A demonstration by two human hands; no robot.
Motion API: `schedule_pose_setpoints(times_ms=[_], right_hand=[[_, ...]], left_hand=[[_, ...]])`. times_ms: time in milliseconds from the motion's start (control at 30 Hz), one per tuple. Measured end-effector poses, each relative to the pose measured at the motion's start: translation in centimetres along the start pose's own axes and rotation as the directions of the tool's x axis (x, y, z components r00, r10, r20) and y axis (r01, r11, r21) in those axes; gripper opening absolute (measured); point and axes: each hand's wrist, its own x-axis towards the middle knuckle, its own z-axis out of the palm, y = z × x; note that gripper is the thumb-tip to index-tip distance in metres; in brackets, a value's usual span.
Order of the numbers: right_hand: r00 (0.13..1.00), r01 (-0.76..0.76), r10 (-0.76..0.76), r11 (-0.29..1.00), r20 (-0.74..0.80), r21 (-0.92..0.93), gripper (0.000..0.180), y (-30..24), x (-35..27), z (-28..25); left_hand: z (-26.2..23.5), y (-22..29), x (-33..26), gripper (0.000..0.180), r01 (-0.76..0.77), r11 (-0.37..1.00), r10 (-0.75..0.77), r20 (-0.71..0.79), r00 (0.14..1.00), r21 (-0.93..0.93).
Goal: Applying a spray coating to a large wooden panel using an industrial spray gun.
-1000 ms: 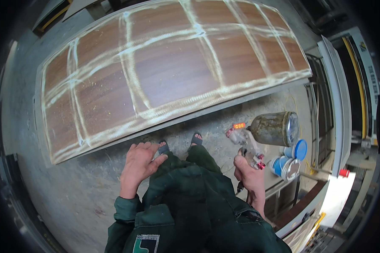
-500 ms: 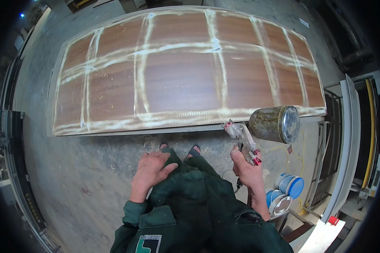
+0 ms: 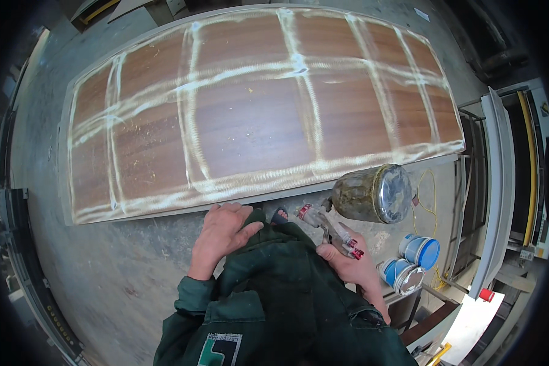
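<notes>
In my right hand (image 3: 352, 263) is a spray gun (image 3: 332, 229), its handle wrapped by my fingers. A large stained cup (image 3: 363, 194) with a shiny metal end is joined to the gun and tilts out to the right. The gun's red-ringed nozzle points up and left, toward the near edge of a big brown wood-grain panel (image 3: 256, 128). Pale whitish bands cross that panel in a grid and run along its edges. My left hand (image 3: 221, 235) holds nothing; it hangs near my left thigh with fingers loosely spread, just short of the panel's near edge.
Two blue-and-white buckets (image 3: 419, 251) stand on the concrete floor at the right, near a yellow cord (image 3: 435, 207). Metal racks with a long grey beam (image 3: 500, 183) line the right side. Dark machinery (image 3: 30, 262) runs along the left.
The spray gun in my right hand has moved left and down, away from the panel edge. My view has turned, so the panel looks more tilted. My left hand has hardly changed.
</notes>
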Motion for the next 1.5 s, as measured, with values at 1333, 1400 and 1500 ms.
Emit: schedule_pose_setpoints(times_ms=[1333, 1400, 1500], right_hand=[[0.871, -0.115, 0.241, 0.947, -0.427, 0.299, 0.032, 9.2, -0.7, -28.1], [0.809, -0.112, 0.264, 0.946, -0.525, 0.303, 0.030, 10.0, -1.0, -28.7], [0.881, -0.104, 0.274, 0.907, -0.387, 0.407, 0.032, 11.4, -3.2, -30.2]], left_hand=[[7.9, 17.5, 15.6, 0.039, -0.003, 0.997, -0.008, 0.139, 0.990, 0.075], [9.0, 18.4, 16.0, 0.040, -0.021, 0.998, 0.013, 0.124, 0.992, 0.063], [10.1, 19.4, 16.3, 0.044, -0.059, 0.995, 0.050, 0.126, 0.991, 0.075]])
